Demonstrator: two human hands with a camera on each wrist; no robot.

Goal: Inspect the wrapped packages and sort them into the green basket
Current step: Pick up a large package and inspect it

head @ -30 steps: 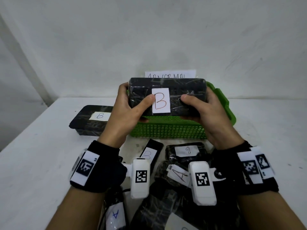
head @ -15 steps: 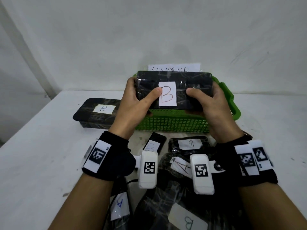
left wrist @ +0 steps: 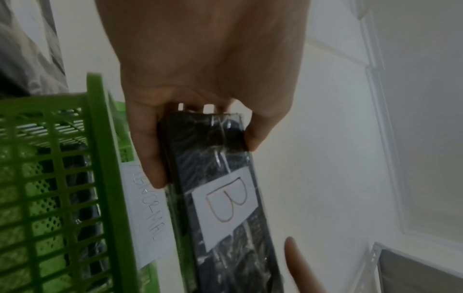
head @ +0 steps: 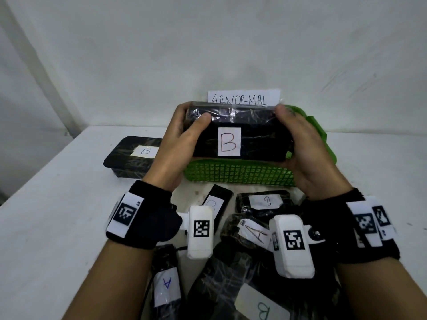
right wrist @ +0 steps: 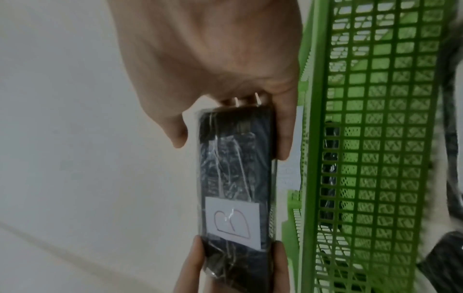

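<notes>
A black plastic-wrapped package (head: 254,139) with a white label marked B is held over the green basket (head: 240,174). My left hand (head: 182,132) grips its left end, thumb on the upper face, fingers behind. My right hand (head: 298,137) grips its right end the same way. In the left wrist view the package (left wrist: 220,198) lies beside the basket wall (left wrist: 67,188). The right wrist view shows the package (right wrist: 235,178) pinched at both ends, next to the basket mesh (right wrist: 375,158). A paper sign reading ABNORMAL (head: 242,98) stands at the basket's back.
Another wrapped B package (head: 131,158) lies on the white table (head: 57,215) left of the basket. Several wrapped packages labelled A, B and 9 are piled near me, such as one marked 9 (head: 263,202). A white wall rises close behind.
Both hands have tilted the B package so its labelled face turns more upward and lowered it toward the basket. The sign behind it now shows in full.
</notes>
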